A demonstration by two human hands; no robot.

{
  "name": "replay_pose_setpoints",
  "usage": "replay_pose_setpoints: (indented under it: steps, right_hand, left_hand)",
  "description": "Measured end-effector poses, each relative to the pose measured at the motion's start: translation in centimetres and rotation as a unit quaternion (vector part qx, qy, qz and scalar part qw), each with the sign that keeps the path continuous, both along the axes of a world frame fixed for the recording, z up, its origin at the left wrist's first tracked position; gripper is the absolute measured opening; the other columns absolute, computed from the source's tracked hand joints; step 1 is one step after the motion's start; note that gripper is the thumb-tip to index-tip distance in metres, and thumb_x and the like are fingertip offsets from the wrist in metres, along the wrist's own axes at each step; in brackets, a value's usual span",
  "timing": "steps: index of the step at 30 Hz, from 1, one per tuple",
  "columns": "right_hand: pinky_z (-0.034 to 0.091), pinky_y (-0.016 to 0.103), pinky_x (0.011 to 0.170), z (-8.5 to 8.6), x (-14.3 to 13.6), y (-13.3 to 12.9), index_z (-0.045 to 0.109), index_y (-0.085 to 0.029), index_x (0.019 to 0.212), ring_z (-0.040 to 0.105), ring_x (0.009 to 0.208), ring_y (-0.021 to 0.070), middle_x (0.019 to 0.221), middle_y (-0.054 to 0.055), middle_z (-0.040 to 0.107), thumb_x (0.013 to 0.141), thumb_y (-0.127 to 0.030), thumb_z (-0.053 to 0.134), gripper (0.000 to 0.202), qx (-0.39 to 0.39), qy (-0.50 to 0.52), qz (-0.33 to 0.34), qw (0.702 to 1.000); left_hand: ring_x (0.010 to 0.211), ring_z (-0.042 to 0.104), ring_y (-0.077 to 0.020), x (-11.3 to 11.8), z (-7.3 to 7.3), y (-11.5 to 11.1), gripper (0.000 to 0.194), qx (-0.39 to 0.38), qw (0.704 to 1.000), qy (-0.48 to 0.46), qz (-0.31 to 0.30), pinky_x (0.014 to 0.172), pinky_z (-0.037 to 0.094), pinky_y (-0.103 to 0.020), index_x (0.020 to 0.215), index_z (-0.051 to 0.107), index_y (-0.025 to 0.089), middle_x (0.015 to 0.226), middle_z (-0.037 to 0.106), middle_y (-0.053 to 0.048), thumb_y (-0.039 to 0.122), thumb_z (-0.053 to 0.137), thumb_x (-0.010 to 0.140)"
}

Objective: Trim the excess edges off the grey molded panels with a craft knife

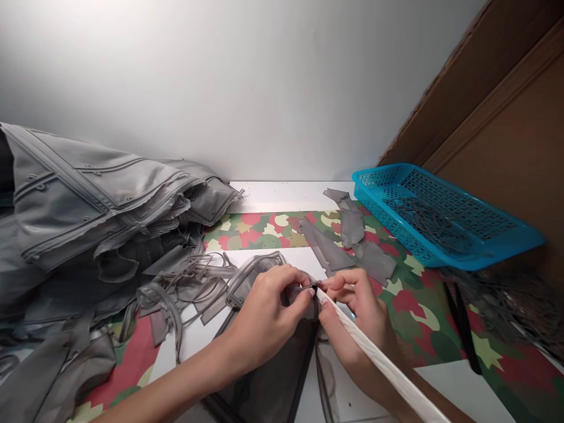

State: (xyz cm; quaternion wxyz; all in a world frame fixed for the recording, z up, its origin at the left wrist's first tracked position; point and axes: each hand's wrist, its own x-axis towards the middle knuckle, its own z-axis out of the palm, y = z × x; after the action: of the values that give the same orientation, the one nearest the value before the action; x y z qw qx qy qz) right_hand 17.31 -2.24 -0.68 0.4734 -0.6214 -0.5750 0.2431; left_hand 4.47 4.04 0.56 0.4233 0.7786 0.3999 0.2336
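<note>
My left hand [268,317] pinches the top edge of a dark grey moulded rubber sheet [273,376] that lies on the table in front of me. My right hand [356,317] grips a white-wrapped tool [388,367] like a pen, its tip touching the sheet right at my left fingertips. Thin grey trimmed strips [194,282] curl on the table just left of my hands. Most of the tool's tip is hidden between my fingers.
A tall pile of grey moulded sheets [88,205] fills the left side. Loose grey offcuts [348,235] lie behind my hands. A blue plastic basket [445,214] holding grey strips sits at the right, with brown cardboard [506,117] behind it. The table has a camouflage-patterned cover [414,305].
</note>
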Motion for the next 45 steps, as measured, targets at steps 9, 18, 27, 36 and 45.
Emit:
replay_pose_setpoints:
  steps: [9,18,27,36,45]
  right_hand:
    - [0.031,0.02,0.04,0.1,0.5,0.3,0.032,-0.023,0.082,0.044,0.042,0.0101,0.058,-0.006,0.046,0.076,-0.016,0.046,0.017,-0.007,-0.02,-0.035,0.999]
    - [0.045,0.026,0.06,0.7,2.2,1.4,0.034,-0.024,0.08,0.057,0.054,0.0138,0.05,-0.008,0.053,0.08,-0.021,0.049,0.015,-0.013,0.168,-0.07,0.983]
    - [0.038,0.018,0.05,0.8,1.4,1.3,0.05,-0.019,0.074,0.051,0.059,0.0093,0.066,-0.003,0.056,0.079,-0.034,0.058,0.018,-0.046,0.196,-0.009,0.979]
    - [0.038,0.016,0.053,0.7,1.2,1.4,0.046,-0.021,0.075,0.047,0.059,0.007,0.069,-0.004,0.056,0.072,-0.027,0.066,0.021,-0.069,0.31,0.006,0.948]
    - [0.043,0.017,0.06,0.2,1.3,1.5,0.046,-0.022,0.078,0.053,0.067,0.0086,0.074,-0.004,0.06,0.073,-0.021,0.064,0.019,-0.025,0.334,-0.041,0.941]
  left_hand:
    - [0.076,0.046,-0.014,-0.1,0.8,-1.1,0.009,-0.026,0.999,-0.025,-0.027,0.073,0.033,-0.025,0.077,0.051,0.019,0.079,0.053,0.0,0.019,0.046,0.084]
    - [0.076,0.046,-0.013,-0.6,1.6,-0.6,0.015,-0.081,0.995,-0.054,0.001,0.064,0.034,-0.021,0.079,0.048,0.021,0.077,0.051,0.002,0.032,0.041,0.088]
    - [0.076,0.048,-0.0133,-0.4,0.9,0.2,0.015,-0.137,0.987,-0.082,0.002,0.067,0.037,-0.022,0.081,0.053,0.018,0.077,0.054,0.001,0.03,0.044,0.086]
    - [0.07,0.048,-0.0117,-0.4,1.3,0.0,0.015,-0.06,0.997,-0.036,-0.022,0.064,0.036,-0.021,0.08,0.054,0.018,0.073,0.054,0.002,0.027,0.044,0.087]
    - [0.076,0.047,-0.0114,-0.5,1.4,0.2,0.013,-0.073,0.995,-0.071,0.019,0.066,0.034,-0.02,0.077,0.051,0.02,0.074,0.051,0.004,0.024,0.044,0.087]
